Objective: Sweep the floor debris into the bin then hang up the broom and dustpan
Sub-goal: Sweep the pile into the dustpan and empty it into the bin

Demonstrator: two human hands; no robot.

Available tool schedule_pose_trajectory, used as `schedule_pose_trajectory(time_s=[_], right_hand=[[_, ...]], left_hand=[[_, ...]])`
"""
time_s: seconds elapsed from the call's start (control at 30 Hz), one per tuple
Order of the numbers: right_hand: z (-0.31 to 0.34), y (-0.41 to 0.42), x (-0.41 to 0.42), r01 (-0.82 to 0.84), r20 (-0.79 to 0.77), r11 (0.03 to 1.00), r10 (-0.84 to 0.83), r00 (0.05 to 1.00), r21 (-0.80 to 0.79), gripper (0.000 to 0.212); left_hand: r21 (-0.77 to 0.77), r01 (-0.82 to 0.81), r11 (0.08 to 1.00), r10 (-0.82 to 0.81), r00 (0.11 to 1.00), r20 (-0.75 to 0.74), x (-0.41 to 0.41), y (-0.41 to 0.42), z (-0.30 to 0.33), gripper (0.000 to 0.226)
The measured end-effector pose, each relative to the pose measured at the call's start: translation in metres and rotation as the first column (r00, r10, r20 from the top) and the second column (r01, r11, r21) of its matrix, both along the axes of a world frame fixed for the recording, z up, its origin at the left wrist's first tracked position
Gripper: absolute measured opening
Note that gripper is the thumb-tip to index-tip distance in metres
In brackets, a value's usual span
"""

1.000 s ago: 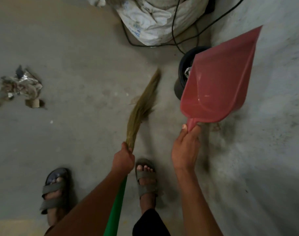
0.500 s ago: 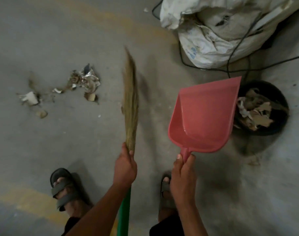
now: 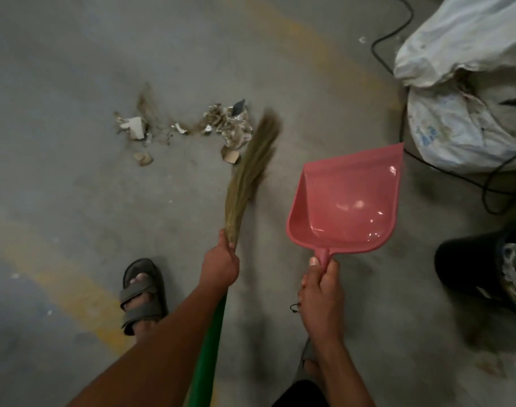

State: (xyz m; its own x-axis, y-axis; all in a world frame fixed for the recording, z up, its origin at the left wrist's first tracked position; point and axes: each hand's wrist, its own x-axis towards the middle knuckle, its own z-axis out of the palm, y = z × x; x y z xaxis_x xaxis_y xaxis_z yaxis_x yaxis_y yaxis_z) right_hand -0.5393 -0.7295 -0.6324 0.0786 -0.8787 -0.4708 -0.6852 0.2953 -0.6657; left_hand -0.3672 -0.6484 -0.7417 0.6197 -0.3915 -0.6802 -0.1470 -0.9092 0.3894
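Left hand (image 3: 220, 267): fingers wrapped round broom (image 3: 245, 183) where bristles meet green handle. Right hand (image 3: 321, 292): fingers curled on dustpan (image 3: 346, 201) handle, pan held off floor (image 3: 74, 201) (mouth facing away). Debris (image 3: 221, 124) beyond left fingers, beside blurred bristle tips. Bin (image 3: 471, 268) right of right fingers, scraps inside.

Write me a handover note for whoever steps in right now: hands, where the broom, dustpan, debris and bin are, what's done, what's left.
Left hand grips the broom, bristle tip beside the debris.
Right hand holds the pink dustpan by its handle, raised and empty.
Debris lies scattered on the floor.
Black bin stands at the right edge, already holding scraps.
Left: sweep this pile into the dustpan, tip it in the bin, hang up both tools.
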Motion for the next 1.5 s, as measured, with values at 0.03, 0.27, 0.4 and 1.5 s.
schedule_pose_trajectory(time_s=[0.03,0.27,0.4,1.5], right_hand=[[-0.001,0.003,0.008,-0.006,-0.011,1.0,0.006,1.0,-0.004,0.042],[-0.011,0.023,0.059,-0.033,-0.03,0.999,0.034,0.999,0.032,0.039],[-0.02,0.013,0.086,-0.014,-0.004,1.0,0.014,1.0,-0.006,0.024],[-0.085,0.032,0.183,-0.241,0.06,0.962,0.235,0.97,0.126,0.021]], left_hand=[[-0.007,-0.04,0.999,0.04,0.999,0.005,0.011,0.006,0.002,0.062],[-0.23,-0.068,0.971,0.078,0.996,0.037,0.023,0.029,0.034,0.06],[-0.304,-0.069,0.95,0.074,0.997,0.004,0.028,0.005,0.034,0.059],[-0.101,-0.452,0.886,0.456,0.812,0.364,0.336,0.068,-0.015,0.06]])
